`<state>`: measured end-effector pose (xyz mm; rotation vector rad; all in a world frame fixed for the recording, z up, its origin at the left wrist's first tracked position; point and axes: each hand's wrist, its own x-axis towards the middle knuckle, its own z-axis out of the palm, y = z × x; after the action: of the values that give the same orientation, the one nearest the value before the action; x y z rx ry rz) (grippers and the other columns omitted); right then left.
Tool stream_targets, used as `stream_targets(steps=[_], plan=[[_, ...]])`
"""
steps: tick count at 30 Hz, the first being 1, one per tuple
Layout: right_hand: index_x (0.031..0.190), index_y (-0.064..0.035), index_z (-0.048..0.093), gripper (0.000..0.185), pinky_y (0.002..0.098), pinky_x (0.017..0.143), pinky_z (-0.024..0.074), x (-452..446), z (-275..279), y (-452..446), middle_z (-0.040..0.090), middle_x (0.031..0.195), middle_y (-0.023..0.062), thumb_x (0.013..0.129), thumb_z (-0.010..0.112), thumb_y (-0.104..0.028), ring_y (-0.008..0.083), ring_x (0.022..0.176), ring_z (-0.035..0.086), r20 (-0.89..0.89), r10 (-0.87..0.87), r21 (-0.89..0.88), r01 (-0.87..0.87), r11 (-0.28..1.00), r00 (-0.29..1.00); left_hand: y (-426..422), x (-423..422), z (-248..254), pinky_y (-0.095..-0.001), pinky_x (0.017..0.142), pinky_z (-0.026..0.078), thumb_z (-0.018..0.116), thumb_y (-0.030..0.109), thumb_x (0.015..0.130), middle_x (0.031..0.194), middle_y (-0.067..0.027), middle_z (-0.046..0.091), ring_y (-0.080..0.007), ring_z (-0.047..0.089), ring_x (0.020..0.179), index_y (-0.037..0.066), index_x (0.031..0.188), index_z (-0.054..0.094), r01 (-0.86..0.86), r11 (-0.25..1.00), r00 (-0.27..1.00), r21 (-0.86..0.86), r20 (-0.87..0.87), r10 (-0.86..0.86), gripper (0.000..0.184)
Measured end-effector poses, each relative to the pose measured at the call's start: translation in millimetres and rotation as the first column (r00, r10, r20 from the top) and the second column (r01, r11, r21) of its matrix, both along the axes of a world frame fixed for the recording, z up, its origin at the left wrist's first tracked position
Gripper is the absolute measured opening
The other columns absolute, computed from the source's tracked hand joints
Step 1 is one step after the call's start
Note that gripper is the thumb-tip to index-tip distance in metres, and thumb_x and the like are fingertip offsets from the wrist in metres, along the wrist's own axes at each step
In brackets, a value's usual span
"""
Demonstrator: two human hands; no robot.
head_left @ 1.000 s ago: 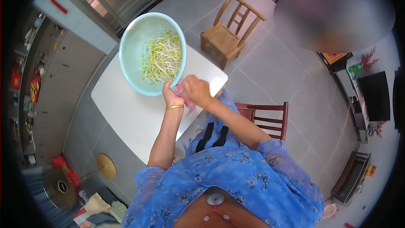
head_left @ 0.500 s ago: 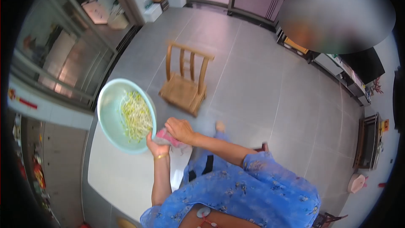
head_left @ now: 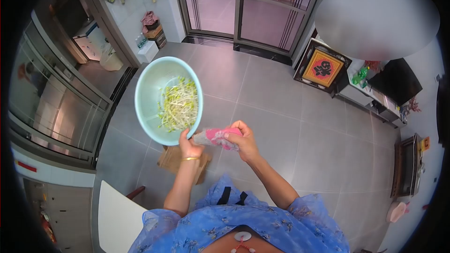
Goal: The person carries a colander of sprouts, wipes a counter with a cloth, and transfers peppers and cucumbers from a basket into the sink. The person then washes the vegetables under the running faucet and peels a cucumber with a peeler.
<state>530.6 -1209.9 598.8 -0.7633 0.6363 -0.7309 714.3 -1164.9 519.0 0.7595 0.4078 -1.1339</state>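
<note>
A pale green plastic basin (head_left: 146, 107) is held up in the air, tilted so that its inside faces me. Bean sprouts (head_left: 179, 105) with yellow-green tips lie in a heap in it. My left hand (head_left: 190, 146) is closed on the basin's lower rim, its thumb over the edge. In my right hand (head_left: 244, 141) is a pink and grey cloth (head_left: 220, 137), pinched between thumb and fingers. The cloth stretches across to my left hand; whether the left fingers also grip its grey end, I cannot tell.
A wooden chair (head_left: 171, 160) stands below the basin, partly hidden. At lower left is a white table (head_left: 117, 215). Sliding glass doors (head_left: 265, 23) are at the back, with a framed panel (head_left: 323, 68) and a TV cabinet (head_left: 363, 93) at right. Grey floor tiles (head_left: 272, 107) lie ahead.
The basin has moved up and right in view, away from over the white table to above the chair. My right hand has shifted right, and the cloth is now stretched out between my hands.
</note>
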Motion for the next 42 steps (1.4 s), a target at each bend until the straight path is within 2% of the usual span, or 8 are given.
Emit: stream_targets(steps=[3, 5, 15, 17, 21, 25, 33, 42], plan=[[0.078, -0.0062, 0.058, 0.012, 0.0283, 0.064, 0.0474, 36, 21, -42, 0.059, 0.084, 0.0049, 0.076, 0.067, -0.014, 0.0142, 0.070, 0.058, -0.120, -0.081, -0.262, 0.047, 0.964, 0.989, -84, -8, 3, -0.0395, 0.065, 0.048, 0.052, 0.030, 0.081, 0.067, -0.0084, 0.054, -0.0242, 0.054, 0.063, 0.008, 0.081, 0.054, 0.037, 0.995, 0.999, 0.095, 0.037, -0.040, 0.022], [0.077, -0.0070, 0.057, 0.013, 0.0322, 0.058, 0.0477, 68, 13, -66, 0.055, 0.076, 0.0066, 0.075, 0.066, -0.015, 0.0202, 0.064, 0.057, -0.192, -0.404, -0.981, -0.163, 0.106, 0.894, -121, -1, 13, -0.0391, 0.061, 0.047, 0.054, 0.039, 0.078, 0.064, -0.0092, 0.053, -0.0253, 0.053, 0.060, 0.010, 0.070, 0.053, 0.446, 0.886, 0.888, -0.131, -0.064, -0.456, 0.030], [0.080, -0.0086, 0.058, 0.013, 0.0319, 0.058, 0.0457, 214, -83, -380, 0.054, 0.074, 0.0060, 0.076, 0.063, -0.020, 0.0244, 0.067, 0.058, -0.557, -0.414, -0.830, -0.498, 0.250, 0.720, -381, 120, -77, -0.0426, 0.083, 0.046, 0.051, 0.040, 0.077, 0.094, -0.0140, 0.061, -0.0299, 0.059, 0.084, 0.003, 0.097, 0.057, 0.023, 0.992, 0.991, 0.121, -0.134, -0.006, 0.043], [0.080, -0.0081, 0.057, 0.014, 0.0343, 0.060, 0.0468, 242, -75, -401, 0.055, 0.079, 0.0070, 0.074, 0.063, -0.020, 0.0250, 0.072, 0.059, -0.316, -0.375, -0.883, -0.414, -0.219, 0.872, -405, 160, -75, -0.0420, 0.083, 0.046, 0.051, 0.040, 0.077, 0.094, -0.0137, 0.061, -0.0302, 0.059, 0.084, 0.003, 0.097, 0.058, 0.166, 0.982, 0.982, -0.096, -0.074, -0.173, 0.042], [0.084, -0.0064, 0.055, 0.017, 0.0365, 0.064, 0.0480, 304, -105, -470, 0.056, 0.086, 0.0101, 0.074, 0.060, -0.020, 0.0262, 0.077, 0.059, -0.661, -0.237, -0.713, -0.695, -0.098, 0.712, -458, 227, -115, -0.0415, 0.083, 0.046, 0.053, 0.034, 0.078, 0.091, -0.0133, 0.061, -0.0310, 0.059, 0.085, 0.005, 0.093, 0.057, 0.142, 0.967, 0.957, -0.211, -0.220, -0.189, 0.033], [0.086, -0.0063, 0.055, 0.023, 0.0258, 0.060, 0.0478, 374, -107, -576, 0.061, 0.080, 0.0046, 0.092, 0.048, -0.028, 0.0101, 0.069, 0.058, -0.316, 0.375, -0.083, -0.419, 0.904, 0.872, -500, 289, -123, -0.0368, 0.072, 0.049, 0.052, 0.026, 0.080, 0.077, -0.0096, 0.060, -0.0262, 0.060, 0.075, 0.007, 0.084, 0.054, -0.348, 0.937, 0.935, 0.045, -0.057, 0.350, 0.019], [0.102, -0.0023, 0.055, 0.026, 0.0268, 0.078, 0.0460, 554, -30, -744, 0.058, 0.094, 0.0036, 0.079, 0.062, -0.013, 0.0130, 0.086, 0.056, 0.074, 0.729, -0.201, -0.705, 0.680, 0.681, -600, 417, -132, -0.0288, 0.048, 0.047, 0.053, 0.018, 0.082, 0.058, -0.0031, 0.052, -0.0172, 0.055, 0.054, 0.012, 0.078, 0.047, -0.445, 0.895, 0.894, 0.028, 0.073, 0.442, 0.009], [0.111, 0.0027, 0.054, 0.039, 0.0317, 0.076, 0.0518, 868, -68, -838, 0.063, 0.098, 0.0129, 0.073, 0.055, 0.009, 0.0216, 0.088, 0.063, 0.103, 0.632, 0.085, -0.640, 0.764, 0.768, -627, 616, -144, -0.0472, 0.077, 0.056, 0.045, -0.001, 0.078, 0.116, -0.0222, 0.052, -0.0349, 0.058, 0.099, -0.007, 0.122, 0.039, -0.607, 0.747, 0.792, 0.271, 0.290, 0.538, 0.044]])
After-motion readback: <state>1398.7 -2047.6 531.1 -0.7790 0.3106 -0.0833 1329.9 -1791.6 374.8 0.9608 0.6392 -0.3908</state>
